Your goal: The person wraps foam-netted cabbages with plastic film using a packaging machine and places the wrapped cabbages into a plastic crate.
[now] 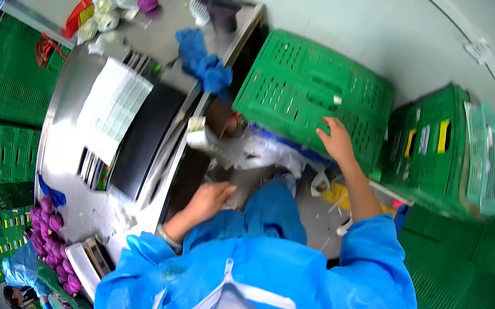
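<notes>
Blue jacket (318, 280) up front; right hand (337, 142) unclenched at green crate (295, 94), contact unclear; left hand (208, 202) loosely extended beside desk (64, 121).

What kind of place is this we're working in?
Probably a produce packing area: slotted green crates, a metal worktable and a heap of purple bundles, possibly vegetables.

A pale wall (339, 15) (faintly greenish) stands behind a shiny metal table (60, 142).
</notes>
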`<state>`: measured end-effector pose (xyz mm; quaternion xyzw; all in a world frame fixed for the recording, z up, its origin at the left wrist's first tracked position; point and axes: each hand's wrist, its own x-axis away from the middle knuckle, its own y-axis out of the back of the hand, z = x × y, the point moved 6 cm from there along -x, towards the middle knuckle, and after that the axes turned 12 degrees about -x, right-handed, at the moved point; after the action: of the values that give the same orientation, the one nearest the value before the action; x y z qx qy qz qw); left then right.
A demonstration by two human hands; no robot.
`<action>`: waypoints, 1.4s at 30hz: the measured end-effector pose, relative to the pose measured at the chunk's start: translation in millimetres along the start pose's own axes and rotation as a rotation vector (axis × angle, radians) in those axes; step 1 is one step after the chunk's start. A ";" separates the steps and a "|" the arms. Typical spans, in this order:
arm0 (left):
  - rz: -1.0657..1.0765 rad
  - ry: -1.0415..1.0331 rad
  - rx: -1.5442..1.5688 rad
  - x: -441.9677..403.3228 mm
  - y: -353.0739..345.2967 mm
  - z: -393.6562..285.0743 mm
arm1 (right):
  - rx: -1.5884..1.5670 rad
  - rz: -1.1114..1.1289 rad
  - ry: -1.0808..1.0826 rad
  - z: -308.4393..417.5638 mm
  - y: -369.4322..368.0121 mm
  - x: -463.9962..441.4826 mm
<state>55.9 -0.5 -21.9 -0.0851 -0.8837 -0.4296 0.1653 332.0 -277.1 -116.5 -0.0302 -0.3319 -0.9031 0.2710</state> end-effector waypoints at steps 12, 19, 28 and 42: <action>-0.159 -0.358 -0.264 -407.1 -56.4 -118.2 | 0.489 -0.169 0.383 -5.2 176.6 -245.5; -0.133 -0.430 -0.530 -491.4 -38.8 -158.9 | 0.676 -0.494 0.674 13.3 252.3 -309.2; 0.975 -0.628 -0.102 -405.6 -27.2 -169.2 | 0.404 0.451 0.710 -88.7 69.9 -130.6; -0.099 -0.724 -0.995 -453.9 52.3 -104.0 | 0.653 0.148 -0.063 -84.6 223.4 -66.3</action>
<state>516.4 -53.9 -89.6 -0.2511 -0.5801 -0.7415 -0.2249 512.9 -439.5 -67.6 0.0062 -0.6088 -0.7255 0.3209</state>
